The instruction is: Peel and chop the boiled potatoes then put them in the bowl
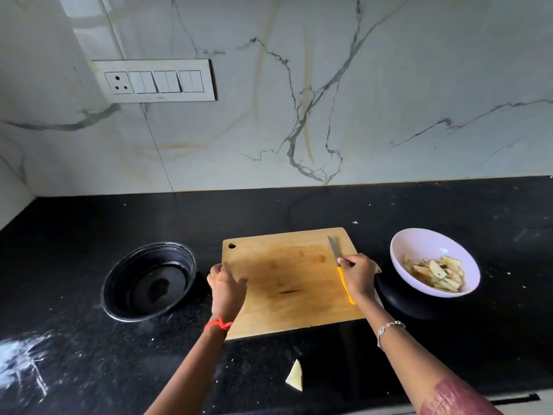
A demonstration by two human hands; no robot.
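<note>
A white marble-veined wall (299,100) is seen at the far side, with a switch panel (155,81) fixed to it at the left. Below it, a black speckled worktop (299,205) is spread across the whole width, and a whitish smear (21,363) is marked on it at the near left. A wooden cutting board (287,283) is laid at the middle of the worktop, its top bare and stained, with a hanging hole at its far left corner. To the left of the board, a dark round bowl (149,281) is set, and nothing can be made out inside it. To the right of the board, a white bowl (434,262) is placed, tilted toward the camera, and pale cut potato pieces (434,272) are held in its lower part. The left edge of the board is gripped by the left hand (226,284), whose fingers are curled closed over it; a red thread (218,324) is tied at that wrist. A knife (339,266) with a yellow handle is grasped by the right hand (357,275) at the right edge of the board, its blade pointed toward the far side and lying over the wood. A silver bracelet (389,332) is worn on the right wrist. A pale scrap (294,380) is left on the worktop near the front edge.
</note>
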